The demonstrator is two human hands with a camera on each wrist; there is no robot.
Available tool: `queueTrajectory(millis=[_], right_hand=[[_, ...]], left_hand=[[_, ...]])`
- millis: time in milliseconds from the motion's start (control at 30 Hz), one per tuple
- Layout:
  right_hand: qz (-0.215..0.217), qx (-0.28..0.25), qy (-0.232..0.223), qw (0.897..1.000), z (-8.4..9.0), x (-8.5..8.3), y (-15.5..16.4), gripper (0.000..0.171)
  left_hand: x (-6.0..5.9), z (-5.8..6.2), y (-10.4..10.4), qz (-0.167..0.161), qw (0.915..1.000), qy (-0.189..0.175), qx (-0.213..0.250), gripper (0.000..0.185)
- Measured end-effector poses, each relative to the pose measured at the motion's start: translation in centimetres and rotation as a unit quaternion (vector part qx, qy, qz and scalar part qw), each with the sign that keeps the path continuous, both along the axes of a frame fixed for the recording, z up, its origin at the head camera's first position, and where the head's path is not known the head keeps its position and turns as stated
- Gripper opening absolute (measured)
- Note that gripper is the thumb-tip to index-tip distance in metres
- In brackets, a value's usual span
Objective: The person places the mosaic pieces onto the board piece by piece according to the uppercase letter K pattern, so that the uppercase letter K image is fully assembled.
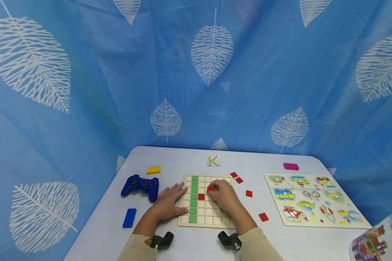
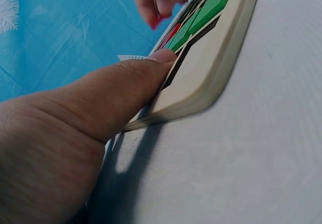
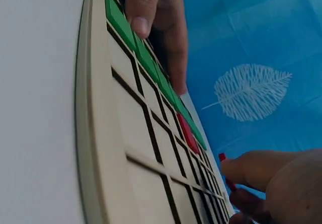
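Note:
A wooden grid board (image 1: 207, 223) lies on the table with a column of several green tiles (image 1: 193, 211) near its left side. One red tile (image 1: 201, 197) sits in a cell just right of that column. Between thumb and fingers my right hand (image 1: 224, 195) pinches another red tile (image 1: 210, 189), held over the board's middle; in the right wrist view its red edge (image 3: 222, 157) shows above the grid. My left hand (image 1: 167, 203) rests with spread fingers along the board's left edge, the thumb (image 2: 136, 73) touching the frame in the left wrist view.
Several loose red tiles (image 1: 249, 193) lie right of the board, and a small pattern card (image 1: 213, 161) beyond it. A blue game controller (image 1: 140, 185), blue block (image 1: 129, 218) and yellow block (image 1: 154, 170) are left. Rightward are a picture puzzle (image 1: 313, 201), magenta block (image 1: 291, 166) and printed cylinder (image 1: 379, 239).

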State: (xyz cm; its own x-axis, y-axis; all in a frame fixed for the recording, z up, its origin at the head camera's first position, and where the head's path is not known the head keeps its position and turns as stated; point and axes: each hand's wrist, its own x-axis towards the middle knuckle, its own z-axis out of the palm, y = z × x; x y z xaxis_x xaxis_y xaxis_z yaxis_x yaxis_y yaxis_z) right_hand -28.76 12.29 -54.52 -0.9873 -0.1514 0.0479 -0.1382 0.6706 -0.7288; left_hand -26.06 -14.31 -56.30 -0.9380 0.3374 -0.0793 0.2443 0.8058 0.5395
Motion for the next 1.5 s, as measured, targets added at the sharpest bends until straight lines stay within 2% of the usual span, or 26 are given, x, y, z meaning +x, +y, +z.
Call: queueTrajectory(millis=[200,500,600,700,767,900,1000,1200,1367,1500], right_hand=[[-0.019,0.027,0.008,0.999,-0.6,-0.5,-1.1,0.017],[-0.034,0.041,0.012,0.999,-0.3,-0.6,-1.6,0.024],[-0.032,0.006,0.006,0.999,-0.2,-0.5,-0.9,0.029],[-0.043,-0.037,0.004,0.998,0.1,-0.6,1.3,0.032],[-0.067,-0.039,0.01,0.997,0.3,-0.6,3.6,0.035],[-0.142,0.037,-0.005,0.989,0.6,-0.5,8.2,0.045],[-0.172,0.069,-0.033,0.982,0.8,-0.3,10.5,0.051],[-0.183,0.047,-0.056,0.98,1.1,0.4,13.3,0.056],[-0.189,0.099,-0.091,0.973,1.1,1.2,14.7,0.058],[-0.174,0.112,-0.099,0.973,0.9,1.4,15.1,0.055]], left_hand=[[-0.1,0.0,0.0,-0.003,1.0,-0.005,0.002,0.093],[-0.6,0.1,-0.2,-0.004,1.0,0.001,-0.005,0.094],[-0.5,0.0,-0.1,-0.002,1.0,0.001,0.0,0.094],[-0.3,0.0,0.1,0.002,1.0,0.001,0.004,0.094],[-0.1,-0.1,0.2,0.002,1.0,0.001,0.004,0.094],[-0.2,-0.1,0.1,0.0,1.0,0.003,0.002,0.094],[-0.3,0.0,0.1,0.001,1.0,0.005,0.002,0.094],[-0.2,-0.3,0.3,0.001,1.0,0.001,0.002,0.095],[-0.1,-0.4,0.3,-0.001,1.0,-0.001,-0.001,0.094],[0.0,-0.1,0.1,0.003,1.0,-0.002,0.004,0.093]])
